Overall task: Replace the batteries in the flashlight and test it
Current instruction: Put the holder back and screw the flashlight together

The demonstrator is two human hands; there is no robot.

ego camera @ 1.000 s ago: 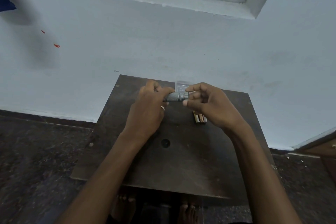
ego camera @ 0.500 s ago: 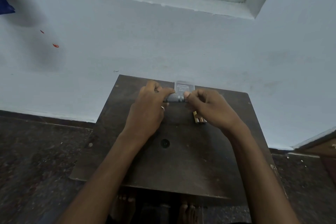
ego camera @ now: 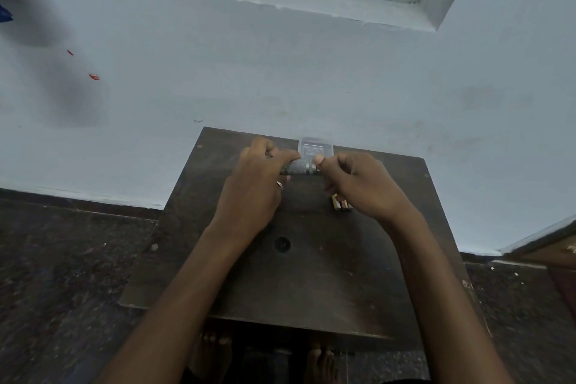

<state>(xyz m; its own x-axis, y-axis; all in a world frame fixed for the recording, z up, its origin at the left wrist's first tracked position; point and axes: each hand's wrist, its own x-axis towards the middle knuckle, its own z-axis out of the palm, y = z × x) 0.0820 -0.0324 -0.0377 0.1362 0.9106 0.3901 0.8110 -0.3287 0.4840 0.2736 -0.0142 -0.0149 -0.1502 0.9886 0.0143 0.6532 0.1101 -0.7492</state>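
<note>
A small grey knurled flashlight (ego camera: 300,166) lies level above the far part of a dark wooden table (ego camera: 311,284). My left hand (ego camera: 255,187), with a ring on one finger, is wrapped around its left half. My right hand (ego camera: 358,184) pinches its right end between thumb and fingers; that end is hidden. Under my right hand, a few batteries (ego camera: 340,203) lie side by side on the table, partly covered.
A clear plastic case (ego camera: 315,149) stands at the table's far edge against the pale blue wall. A round dark hole (ego camera: 282,244) marks the table's middle. Dark speckled floor surrounds the table; bare feet (ego camera: 321,365) show below its near edge.
My right hand has closed in on the flashlight's right end, covering it, and dropped slightly toward the table. My left hand keeps the same hold.
</note>
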